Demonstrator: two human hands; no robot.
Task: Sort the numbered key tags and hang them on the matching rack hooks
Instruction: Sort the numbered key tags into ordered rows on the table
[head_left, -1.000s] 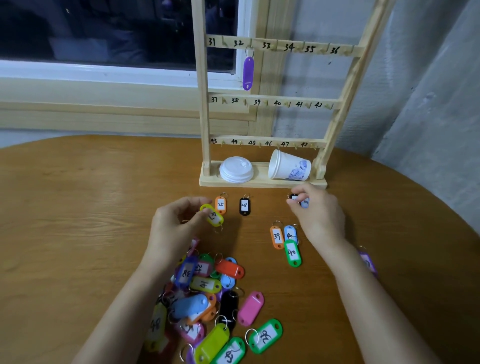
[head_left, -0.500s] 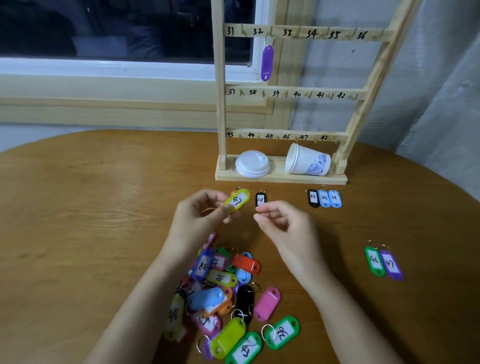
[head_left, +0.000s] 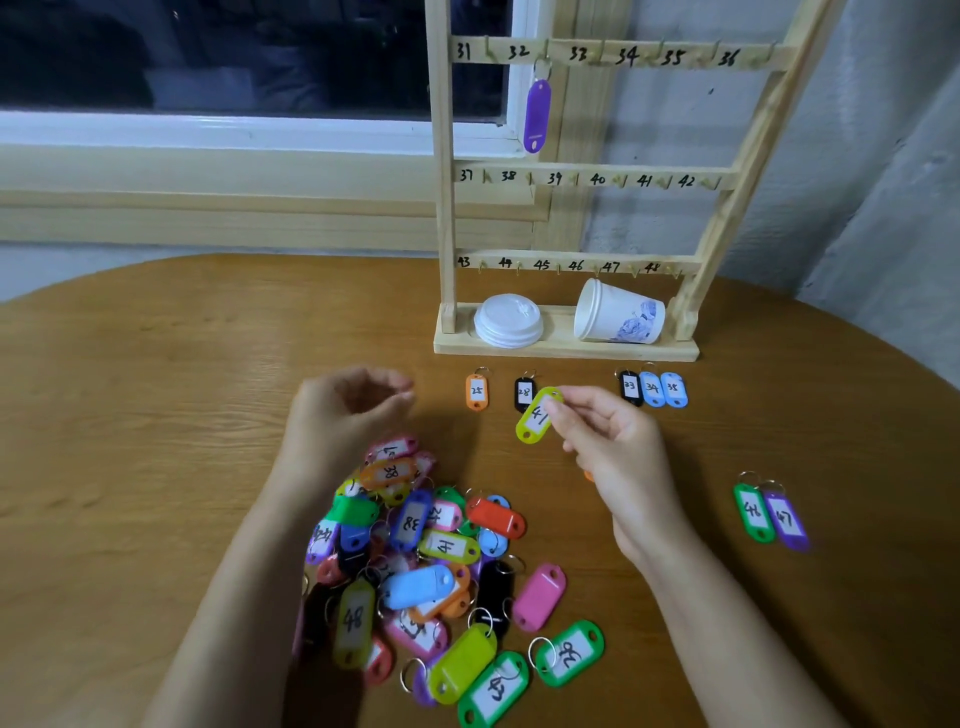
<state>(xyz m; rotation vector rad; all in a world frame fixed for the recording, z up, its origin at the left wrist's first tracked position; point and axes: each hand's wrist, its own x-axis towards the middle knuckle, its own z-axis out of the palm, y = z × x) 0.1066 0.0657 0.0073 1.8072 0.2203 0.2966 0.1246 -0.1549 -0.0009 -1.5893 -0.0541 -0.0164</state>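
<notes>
**Tag 41 held in the right hand, in front of the rack**

A yellow-green tag (head_left: 536, 417) – smooth oblong plastic, white paper label marked 41 – is pinched at its upper end between thumb and fingertips of the right hand (head_left: 608, 441). It is held tilted just in front of the wooden rack (head_left: 447, 208). Its edge overlaps a black tag (head_left: 523, 394) marked 28 in this view; contact cannot be told.

The left hand (head_left: 343, 415) is seen blurred above the pile of tags (head_left: 431, 561), fingers loosely curled, nothing held.

The pile is a loose heap of glossy rounded tags with wire rings, in many colours, on the wood-grain table (head_left: 156, 415).

Laid out flat near the rack base:
- an orange tag (head_left: 477, 391), marked 25, left of the black one
- a black-and-blue trio (head_left: 652, 388), marked 33, 34 and 35, side by side
- a green and purple pair (head_left: 769, 517), marked 46 and 47, well apart to the right

On the rack – pale wood rails, hand-numbered, small hooks – one purple tag (head_left: 536, 115) is hung at 32. A stack of white lids (head_left: 508, 319) and a tipped paper cup (head_left: 618, 313) are on the base.
</notes>
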